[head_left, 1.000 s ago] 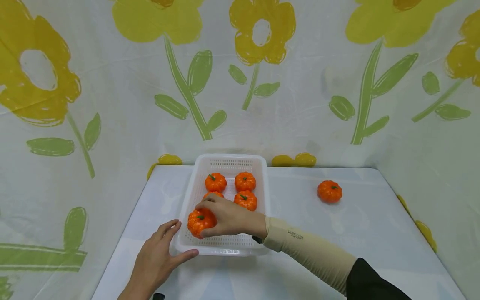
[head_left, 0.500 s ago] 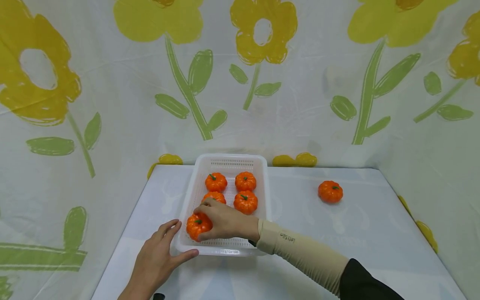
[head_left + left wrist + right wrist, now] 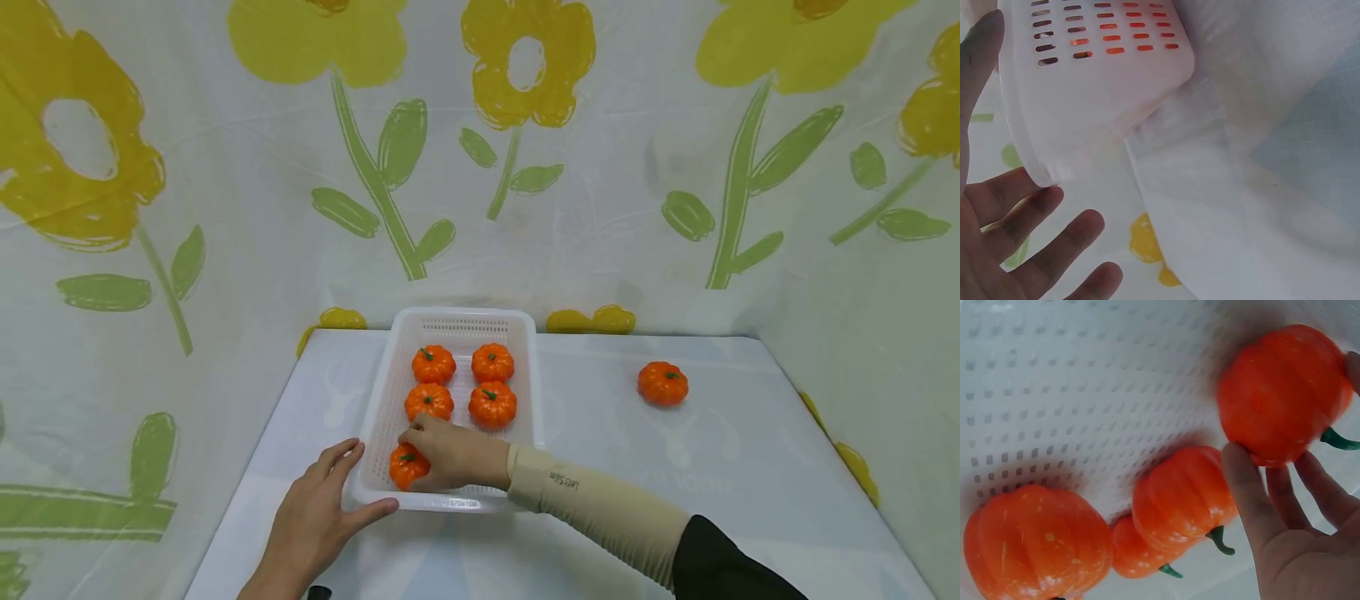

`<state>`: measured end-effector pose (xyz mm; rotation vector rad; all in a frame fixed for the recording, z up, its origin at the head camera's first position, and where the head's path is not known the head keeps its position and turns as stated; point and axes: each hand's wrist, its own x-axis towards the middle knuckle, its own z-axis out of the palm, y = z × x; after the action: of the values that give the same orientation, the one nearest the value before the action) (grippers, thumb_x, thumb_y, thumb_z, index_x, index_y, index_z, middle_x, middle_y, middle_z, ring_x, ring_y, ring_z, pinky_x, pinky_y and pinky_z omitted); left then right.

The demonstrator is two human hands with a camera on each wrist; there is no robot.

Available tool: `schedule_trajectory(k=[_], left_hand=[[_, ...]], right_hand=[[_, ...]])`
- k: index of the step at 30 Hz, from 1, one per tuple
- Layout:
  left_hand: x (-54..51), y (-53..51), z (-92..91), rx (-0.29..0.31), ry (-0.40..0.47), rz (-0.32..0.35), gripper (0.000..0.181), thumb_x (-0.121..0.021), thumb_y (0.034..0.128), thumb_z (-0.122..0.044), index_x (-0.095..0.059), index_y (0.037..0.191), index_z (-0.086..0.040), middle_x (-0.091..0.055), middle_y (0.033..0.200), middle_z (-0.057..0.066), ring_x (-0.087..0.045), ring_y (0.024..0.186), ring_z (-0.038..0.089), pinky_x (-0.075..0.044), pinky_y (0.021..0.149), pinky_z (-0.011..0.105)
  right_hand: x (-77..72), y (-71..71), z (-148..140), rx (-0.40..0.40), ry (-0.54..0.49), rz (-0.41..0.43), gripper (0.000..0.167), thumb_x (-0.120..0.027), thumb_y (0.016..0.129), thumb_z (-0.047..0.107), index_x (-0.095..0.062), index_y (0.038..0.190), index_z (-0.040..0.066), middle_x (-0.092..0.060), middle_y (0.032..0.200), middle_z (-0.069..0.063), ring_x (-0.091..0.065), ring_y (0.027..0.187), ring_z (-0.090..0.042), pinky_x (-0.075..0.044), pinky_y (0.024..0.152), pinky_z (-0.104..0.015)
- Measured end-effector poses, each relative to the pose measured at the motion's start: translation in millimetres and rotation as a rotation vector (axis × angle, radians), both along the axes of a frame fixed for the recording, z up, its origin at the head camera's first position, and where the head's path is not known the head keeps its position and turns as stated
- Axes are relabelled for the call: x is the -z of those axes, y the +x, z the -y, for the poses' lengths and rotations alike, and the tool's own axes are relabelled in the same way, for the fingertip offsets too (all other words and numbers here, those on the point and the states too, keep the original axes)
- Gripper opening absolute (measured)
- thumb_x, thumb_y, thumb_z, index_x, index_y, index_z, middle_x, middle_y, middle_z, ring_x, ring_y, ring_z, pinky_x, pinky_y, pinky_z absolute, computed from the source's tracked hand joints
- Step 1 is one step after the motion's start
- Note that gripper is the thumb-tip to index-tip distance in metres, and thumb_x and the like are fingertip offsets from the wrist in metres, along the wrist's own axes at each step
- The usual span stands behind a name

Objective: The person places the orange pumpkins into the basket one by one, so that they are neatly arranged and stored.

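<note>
In the head view my right hand (image 3: 461, 456) holds a small orange pumpkin (image 3: 406, 467) low in the front left corner of a white plastic basket (image 3: 465, 502). The right wrist view shows thumb and fingers around that pumpkin (image 3: 1285, 394), its green stem pointing outward. Whether it touches the basket floor I cannot tell. Behind it, several more pumpkins (image 3: 492, 405) sit in two rows inside the basket. My left hand (image 3: 311, 512) is at the basket's front left corner, fingers spread and fairly straight; in the left wrist view fingertips (image 3: 1047, 197) touch the basket's rim.
One more orange pumpkin (image 3: 662, 384) lies on the white table (image 3: 720, 467), to the right of the basket. A flower-printed cloth (image 3: 600, 192) hangs behind the table and at both sides.
My right hand has lowered the pumpkin toward the basket's front and shifted it slightly right, uncovering the pumpkin behind it. The left hand has stayed in place.
</note>
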<state>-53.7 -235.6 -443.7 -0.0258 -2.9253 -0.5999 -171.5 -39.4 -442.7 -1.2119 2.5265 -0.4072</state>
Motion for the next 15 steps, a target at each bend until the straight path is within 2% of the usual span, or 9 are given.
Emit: schedule_trajectory(k=[5,15], left_hand=[[0.6,-0.1,-1.1,0.001,-0.006,0.007,0.106,-0.067,0.0698,-0.084,-0.060,0.140,-0.004,-0.056,0.142,0.010,-0.063,0.107,0.035,-0.055,0.089,0.057],[0.5,0.2,-0.5,-0.014,-0.014,0.015,0.106,-0.066,0.0693,-0.084,-0.059,0.140,-0.005,-0.056,0.141,0.010,-0.063,0.107,0.034,-0.055,0.089,0.057]], right_hand=[[7.7,-0.1,-1.4,-0.010,0.011,-0.002,0.065,-0.082,0.084,0.044,-0.058,0.138,0.017,-0.053,0.130,0.000,-0.055,0.098,-0.007,-0.051,0.091,-0.016],[5.7,0.1,0.2,-0.010,0.012,0.009,0.066,-0.083,0.084,0.044,-0.058,0.139,0.018,-0.053,0.131,0.001,-0.055,0.100,-0.006,-0.051,0.093,-0.017]])
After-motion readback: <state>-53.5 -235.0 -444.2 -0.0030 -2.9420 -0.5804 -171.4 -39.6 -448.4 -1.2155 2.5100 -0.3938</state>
